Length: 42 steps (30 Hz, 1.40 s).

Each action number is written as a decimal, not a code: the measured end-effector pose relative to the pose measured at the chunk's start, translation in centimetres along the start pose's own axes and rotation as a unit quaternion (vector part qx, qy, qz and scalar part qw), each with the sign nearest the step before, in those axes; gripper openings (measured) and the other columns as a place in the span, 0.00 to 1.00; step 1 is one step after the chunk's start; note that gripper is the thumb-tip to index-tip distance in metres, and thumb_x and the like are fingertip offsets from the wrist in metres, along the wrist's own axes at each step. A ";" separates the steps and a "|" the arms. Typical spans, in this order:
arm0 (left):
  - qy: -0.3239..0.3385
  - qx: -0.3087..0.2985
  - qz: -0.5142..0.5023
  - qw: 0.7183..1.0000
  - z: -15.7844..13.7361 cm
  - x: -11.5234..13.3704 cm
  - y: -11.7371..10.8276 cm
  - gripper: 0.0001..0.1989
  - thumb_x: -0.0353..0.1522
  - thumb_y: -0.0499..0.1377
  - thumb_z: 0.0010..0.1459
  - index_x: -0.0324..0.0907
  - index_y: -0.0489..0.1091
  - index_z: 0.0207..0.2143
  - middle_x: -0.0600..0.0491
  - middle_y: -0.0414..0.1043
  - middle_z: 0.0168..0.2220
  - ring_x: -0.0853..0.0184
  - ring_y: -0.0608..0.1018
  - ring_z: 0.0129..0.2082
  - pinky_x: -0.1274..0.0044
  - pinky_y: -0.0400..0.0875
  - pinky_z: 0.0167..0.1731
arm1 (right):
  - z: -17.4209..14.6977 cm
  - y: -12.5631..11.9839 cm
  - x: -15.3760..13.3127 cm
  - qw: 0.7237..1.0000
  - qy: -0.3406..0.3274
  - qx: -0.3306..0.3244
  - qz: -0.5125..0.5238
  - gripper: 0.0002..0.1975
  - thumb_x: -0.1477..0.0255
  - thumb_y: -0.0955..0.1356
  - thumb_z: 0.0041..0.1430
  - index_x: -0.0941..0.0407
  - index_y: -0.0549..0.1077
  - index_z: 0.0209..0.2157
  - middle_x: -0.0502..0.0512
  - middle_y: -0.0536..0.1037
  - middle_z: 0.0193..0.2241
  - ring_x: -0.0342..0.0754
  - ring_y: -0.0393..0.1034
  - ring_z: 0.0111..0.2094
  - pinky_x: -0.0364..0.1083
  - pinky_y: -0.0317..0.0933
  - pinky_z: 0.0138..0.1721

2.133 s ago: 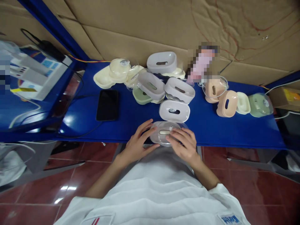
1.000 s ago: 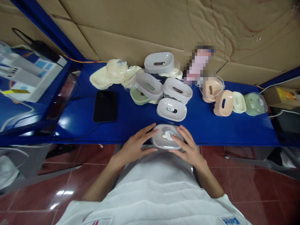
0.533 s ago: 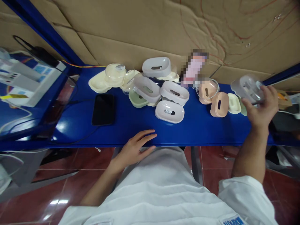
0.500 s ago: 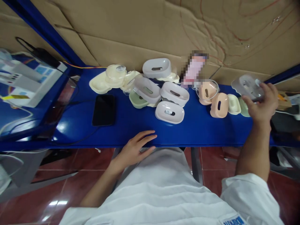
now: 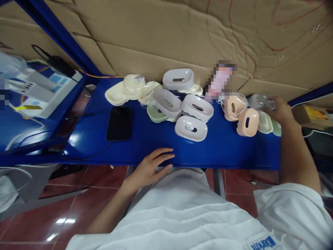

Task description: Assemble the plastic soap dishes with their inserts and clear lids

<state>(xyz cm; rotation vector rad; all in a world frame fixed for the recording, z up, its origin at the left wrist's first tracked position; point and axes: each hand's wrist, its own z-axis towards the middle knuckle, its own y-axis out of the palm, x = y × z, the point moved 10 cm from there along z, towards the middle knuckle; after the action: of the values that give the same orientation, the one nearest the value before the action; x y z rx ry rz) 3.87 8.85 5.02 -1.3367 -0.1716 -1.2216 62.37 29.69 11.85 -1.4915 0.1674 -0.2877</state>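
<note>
At the back right of the blue table, my right hand is closed on a clear plastic cover, with fingers partly hidden and slightly blurred. Two peach oval dishes with slots lie left of that hand, and a cream dish and a pale green dish sit just below it. My left hand rests at the table's front edge, fingers apart, holding nothing. Nearest to it is a pale grey slotted oval dish; several more grey dishes are grouped behind.
Cream double-bowl trays with clear covers lie at the back left. A black phone is on the table, and a blurred-out screen leans on the cardboard wall. An open cardboard box stands far right; a white power strip lies left.
My right hand has carried the clear cover down and back, from above the table to behind the cream dish. My left hand stays at the table edge. The view has shifted slightly.
</note>
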 end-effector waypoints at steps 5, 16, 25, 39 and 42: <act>0.001 0.006 0.004 1.000 0.0 0.1 -0.1 0.15 0.33 0.62 0.74 0.46 0.76 0.60 0.45 0.78 0.62 0.60 0.83 0.60 0.66 0.82 0.62 | 0.2 0.9 -0.1 0.999 0.004 0.039 0.025 0.31 0.73 0.72 0.68 0.67 0.69 0.69 0.79 0.67 0.70 0.57 0.60 0.72 0.56 0.51 0.60; 0.010 0.016 0.012 1.000 -0.1 0.2 0.0 0.14 0.32 0.62 0.75 0.46 0.76 0.60 0.46 0.78 0.62 0.61 0.83 0.60 0.68 0.81 0.62 | -15.2 4.9 -1.3 0.988 0.076 0.116 0.071 0.25 0.70 0.67 0.71 0.64 0.74 0.65 0.76 0.80 0.57 0.60 0.73 0.52 0.55 0.58 0.49; 0.009 0.017 0.037 0.999 -0.1 0.2 0.4 0.13 0.34 0.61 0.75 0.47 0.77 0.59 0.46 0.79 0.61 0.60 0.83 0.60 0.66 0.82 0.61 | -29.6 3.4 -5.9 0.979 0.082 0.182 0.045 0.22 0.57 0.66 0.72 0.58 0.82 0.50 0.68 0.83 0.41 0.65 0.73 0.46 0.58 0.58 0.47; 0.074 -0.003 0.106 0.992 -0.3 1.5 1.0 0.22 0.32 0.64 0.73 0.51 0.72 0.67 0.43 0.61 0.76 0.51 0.68 0.76 0.58 0.75 0.69 | -37.8 -0.3 -30.1 0.849 -0.434 0.045 0.298 0.13 0.78 0.70 0.74 0.50 0.78 0.55 0.50 0.87 0.49 0.49 0.81 0.54 0.54 0.63 0.59; 0.076 0.013 0.112 0.991 0.0 1.5 1.1 0.15 0.29 0.63 0.73 0.48 0.77 0.59 0.43 0.71 0.70 0.54 0.74 0.71 0.60 0.78 0.66 | -35.7 -0.9 -30.4 0.830 -0.441 0.076 0.334 0.13 0.73 0.69 0.76 0.49 0.77 0.58 0.53 0.86 0.55 0.51 0.79 0.59 0.55 0.65 0.62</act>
<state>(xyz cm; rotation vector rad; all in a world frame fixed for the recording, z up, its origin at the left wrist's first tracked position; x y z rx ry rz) 5.26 7.73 5.37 -1.2006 0.0693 -1.1206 23.10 4.37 8.02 -1.1851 -0.0885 0.9373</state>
